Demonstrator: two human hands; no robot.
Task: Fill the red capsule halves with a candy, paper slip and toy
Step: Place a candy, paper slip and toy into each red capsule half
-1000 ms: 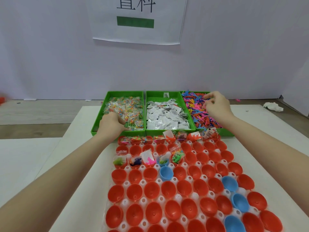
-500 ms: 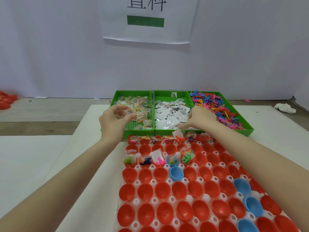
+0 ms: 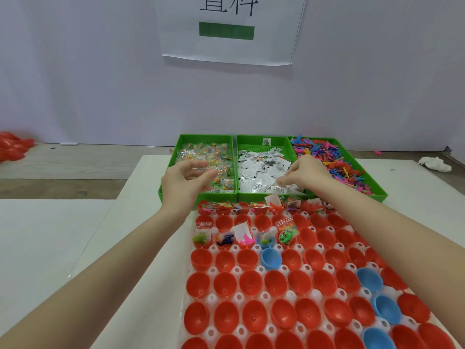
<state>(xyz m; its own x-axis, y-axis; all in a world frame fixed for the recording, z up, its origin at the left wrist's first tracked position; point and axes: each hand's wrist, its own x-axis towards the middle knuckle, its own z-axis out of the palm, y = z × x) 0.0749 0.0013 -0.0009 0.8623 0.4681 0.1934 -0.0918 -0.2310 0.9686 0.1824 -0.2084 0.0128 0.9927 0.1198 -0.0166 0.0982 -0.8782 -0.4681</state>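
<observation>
Two hands reach over the green bins, and both grips are partly hard to read. The left hand hovers over the near end of the candy bin, thumb and fingers curved towards each other around something clear; it looks like a candy wrapper, but the blur keeps me from being sure. The right hand has its fingertips drawn together low over the paper slips, and I cannot tell whether they pinch one. Its own back hides the fingertips.

The red capsule halves sit open side up in a white plastic tray on the near part of the table, smooth, glossy and egg-shaped. The tray is cut off at the bottom edge, and the right forearm covers part of its right side. Several blue halves stand among the red ones. Some cups in the far rows already hold small bright rubbery toys, white slips and clear crinkled wrappers.

The right-hand bin holds a tangle of colourful toys. A sheet of paper on the wall is cut off at the top, and red things lie at the left edge, too far to identify.
</observation>
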